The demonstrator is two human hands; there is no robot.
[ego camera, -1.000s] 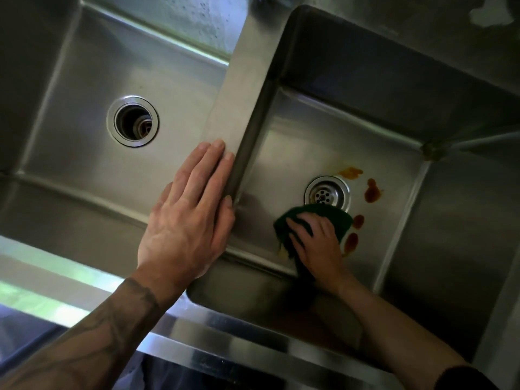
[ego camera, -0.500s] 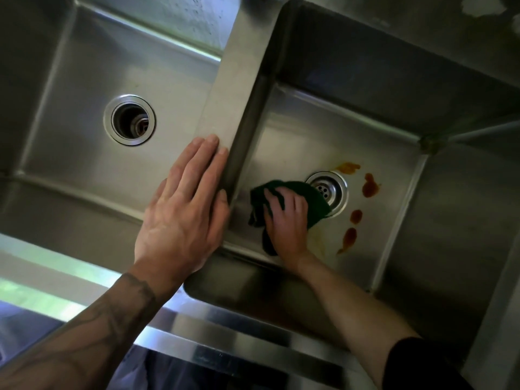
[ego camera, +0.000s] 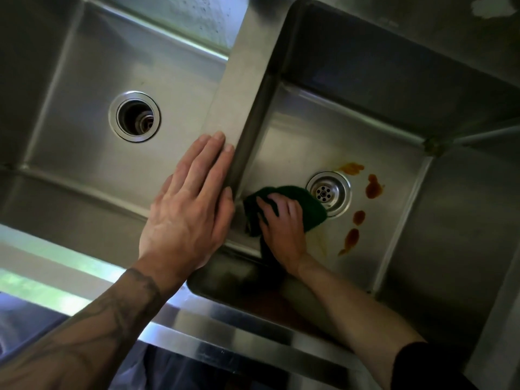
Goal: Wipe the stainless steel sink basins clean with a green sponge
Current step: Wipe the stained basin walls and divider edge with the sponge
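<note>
Green sponge [ego camera: 306, 209] on the floor of the right basin [ego camera: 323, 142], at its near-left corner, with its far edge touching the rim of the strainer drain [ego camera: 328, 193]. The right hand [ego camera: 281, 229] lies on top of it, fingers curled over the sponge and gripping it while pressing it to the steel.

Four orange-brown stains [ego camera: 373, 187] sit beyond and to the right of the drain, apart from the sponge. A faint yellowish smear [ego camera: 320, 240] lies just beside the wrist. I judge the step in hand to be scrubbing this basin's floor, with the stains not yet reached.

To do it well, I would keep the sponge flat under the palm and work outward in overlapping strokes across the drain rim toward the stains. I would then run it into the folded seams and corners, where residue tends to lodge. Dragging a loaded sponge over cleaned steel would likely respread the orange film.

The right forearm comes in from the lower right, sloping down into the basin with the wrist bent. The left hand [ego camera: 191, 209] rests flat on the divider [ego camera: 239, 88] between the basins, fingers straight and together, holding nothing, apparently as a brace.

The left basin [ego camera: 84, 136], with its open drain [ego camera: 134, 116], shows no stain that I can see.
</note>
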